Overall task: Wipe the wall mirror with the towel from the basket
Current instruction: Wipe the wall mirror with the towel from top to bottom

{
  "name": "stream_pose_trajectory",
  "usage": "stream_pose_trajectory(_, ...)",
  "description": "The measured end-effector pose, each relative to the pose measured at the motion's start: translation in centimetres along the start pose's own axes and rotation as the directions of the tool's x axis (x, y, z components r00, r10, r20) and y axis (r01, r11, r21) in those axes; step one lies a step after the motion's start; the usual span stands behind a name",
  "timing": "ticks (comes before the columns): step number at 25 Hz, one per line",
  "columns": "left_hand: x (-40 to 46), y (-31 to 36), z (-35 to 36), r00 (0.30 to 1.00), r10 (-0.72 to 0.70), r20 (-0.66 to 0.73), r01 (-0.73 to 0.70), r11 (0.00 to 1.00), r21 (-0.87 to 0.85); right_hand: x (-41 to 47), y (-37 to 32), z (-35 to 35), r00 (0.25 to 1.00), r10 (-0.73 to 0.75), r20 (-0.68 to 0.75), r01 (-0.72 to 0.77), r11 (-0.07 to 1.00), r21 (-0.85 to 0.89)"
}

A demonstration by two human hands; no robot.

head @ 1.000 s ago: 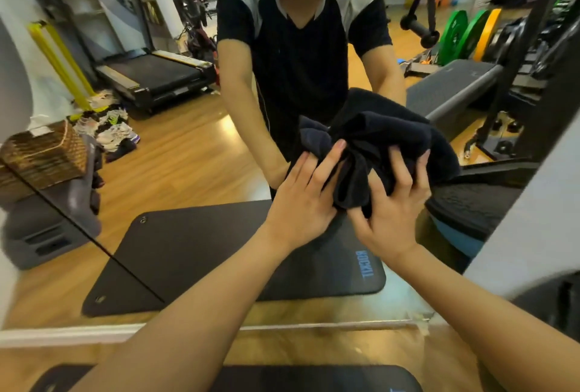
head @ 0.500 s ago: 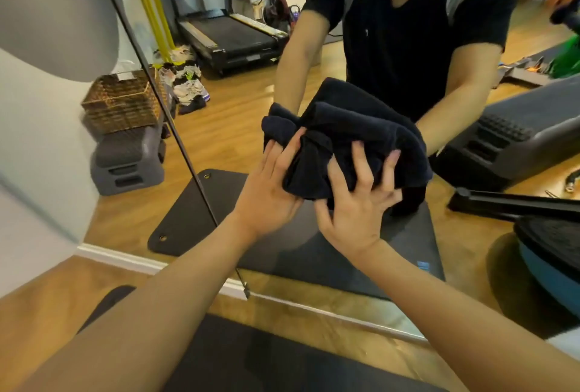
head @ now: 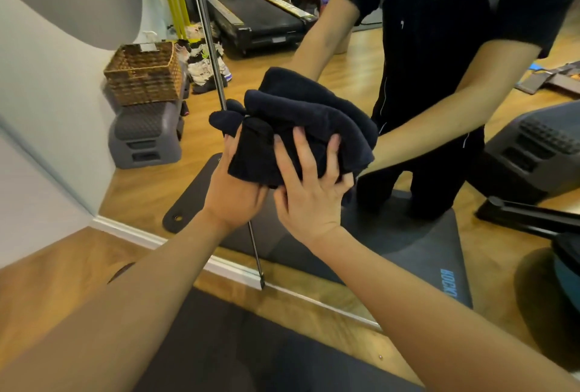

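Nearest to me, my two bare forearms reach forward over a dark foam floor mat [head: 219, 351] lying on the wooden floor. My left hand [head: 237, 194] cups the bunched dark navy terry towel [head: 301, 128] from below and the left, its fingers curled up behind a hanging fold so only the tips show at the fold's left edge. My right hand [head: 309, 190] lies against the towel's front with its fingers [head: 293, 156] spread wide and their tips dug into the cloth, the thumb tucked under the bundle. Both hands hold the towel between them, wrists nearly touching.

Just beyond my fingertips the towel meets the large frameless wall mirror [head: 314, 84], at a spot right of the thin dark vertical seam [head: 213, 56] that runs behind my left fingers. Whether the cloth presses flat on the glass I cannot tell.

In the glass above my fingers is the reflected person in a black top. Farther off, up and left of my left fingers, a brown woven wicker basket [head: 144, 73] sits on a grey plastic step stool [head: 146, 136], with a black treadmill [head: 254, 18] beyond.
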State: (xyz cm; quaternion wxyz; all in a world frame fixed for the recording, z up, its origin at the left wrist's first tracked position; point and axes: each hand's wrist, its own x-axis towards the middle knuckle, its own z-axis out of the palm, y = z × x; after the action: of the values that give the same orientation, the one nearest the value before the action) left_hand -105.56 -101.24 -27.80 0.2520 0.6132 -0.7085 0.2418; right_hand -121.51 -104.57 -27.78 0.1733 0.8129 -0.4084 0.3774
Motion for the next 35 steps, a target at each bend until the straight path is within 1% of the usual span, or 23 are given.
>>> stream_pose_trajectory(1, -0.5, 0.1, 0.4, 1.0, 0.012, -0.011, -0.012, 1.0, -0.013, -0.3, -0.1, 0.4, 1.0, -0.026, 0.009, 0.026, 1.0, 0.001)
stream_pose_trajectory(2, -1.2, 0.1, 1.0, 1.0, -0.007, 0.011, 0.007, 0.999, -0.036, -0.7, -0.1, 0.7, 0.998, -0.052, 0.017, 0.052, 0.999, 0.001)
stream_pose_trajectory(4, -2.7, -0.5, 2.8, 0.987, -0.12, 0.106, 0.128, 0.989, -0.072, -1.9, 0.0, 1.4, 0.995, -0.09, 0.046, 0.09, 0.996, 0.005)
stream_pose_trajectory(6, -4.4, -0.8, 4.5, 0.947, -0.242, 0.212, 0.274, 0.952, -0.139, -3.9, 0.4, 2.4, 0.989, -0.104, 0.102, 0.104, 0.995, 0.012)
stream_pose_trajectory(7, -5.2, -0.5, 5.3, 0.936, -0.258, 0.238, 0.301, 0.939, -0.164, -5.0, 0.8, 2.9, 0.986, -0.107, 0.128, 0.107, 0.994, 0.005)
stream_pose_trajectory(8, -5.8, 0.0, 5.7, 0.934, -0.247, 0.257, 0.297, 0.939, -0.176, -6.1, 1.2, 3.3, 0.983, -0.109, 0.147, 0.111, 0.994, -0.007)
stream_pose_trajectory(9, -6.3, 0.8, 5.9, 0.938, -0.213, 0.273, 0.261, 0.952, -0.157, -7.0, 1.6, 3.7, 0.981, -0.113, 0.16, 0.117, 0.993, -0.019)
stream_pose_trajectory(11, -7.3, 2.0, 6.6, 0.935, -0.128, 0.331, 0.159, 0.985, -0.068, -8.3, 2.4, 3.9, 0.977, -0.128, 0.168, 0.135, 0.99, -0.028)
stream_pose_trajectory(12, -7.5, 2.4, 6.9, 0.927, -0.132, 0.353, 0.163, 0.985, -0.06, -8.6, 2.7, 3.9, 0.977, -0.139, 0.164, 0.144, 0.989, -0.025)
stream_pose_trajectory(13, -7.5, 2.7, 7.2, 0.923, -0.159, 0.35, 0.201, 0.976, -0.087, -8.7, 3.2, 3.7, 0.977, -0.147, 0.154, 0.153, 0.988, -0.026)
stream_pose_trajectory(15, -7.1, 4.1, 7.4, 0.908, -0.223, 0.355, 0.303, 0.934, -0.189, -8.8, 4.6, 2.8, 0.975, -0.175, 0.135, 0.181, 0.983, -0.038)
stream_pose_trajectory(16, -7.0, 5.2, 7.3, 0.908, -0.236, 0.345, 0.326, 0.916, -0.233, -8.9, 5.5, 2.3, 0.97, -0.196, 0.141, 0.204, 0.978, -0.043)
stream_pose_trajectory(19, -6.6, 9.5, 7.1, 0.94, -0.197, 0.279, 0.279, 0.914, -0.294, -10.0, 8.8, 0.5, 0.952, -0.24, 0.191, 0.255, 0.965, -0.059)
stream_pose_trajectory(21, -6.1, 12.1, 7.3, 0.945, -0.182, 0.272, 0.269, 0.905, -0.329, -10.9, 11.2, -0.8, 0.947, -0.248, 0.206, 0.272, 0.958, -0.094)
stream_pose_trajectory(25, -4.8, 17.8, 8.9, 0.932, -0.148, 0.332, 0.267, 0.898, -0.349, -12.6, 17.0, -4.2, 0.935, -0.264, 0.237, 0.302, 0.942, -0.143)
stream_pose_trajectory(29, -3.9, 24.2, 10.6, 0.891, -0.139, 0.431, 0.299, 0.895, -0.331, -14.6, 22.6, -8.0, 0.942, -0.257, 0.216, 0.294, 0.942, -0.162)
stream_pose_trajectory(30, -3.4, 26.1, 10.8, 0.895, -0.136, 0.424, 0.292, 0.898, -0.328, -15.2, 24.2, -9.1, 0.944, -0.253, 0.211, 0.29, 0.942, -0.17)
stream_pose_trajectory(31, -2.9, 28.2, 10.8, 0.913, -0.129, 0.387, 0.269, 0.904, -0.334, -15.8, 25.8, -10.1, 0.946, -0.245, 0.211, 0.284, 0.942, -0.18)
stream_pose_trajectory(33, -1.4, 32.5, 10.4, 0.962, -0.097, 0.256, 0.191, 0.909, -0.372, -17.2, 29.1, -11.9, 0.948, -0.225, 0.226, 0.273, 0.939, -0.21)
stream_pose_trajectory(35, 0.0, 36.6, 9.7, 0.993, -0.051, 0.104, 0.09, 0.907, -0.412, -18.7, 32.1, -13.6, 0.951, -0.195, 0.238, 0.251, 0.94, -0.232)
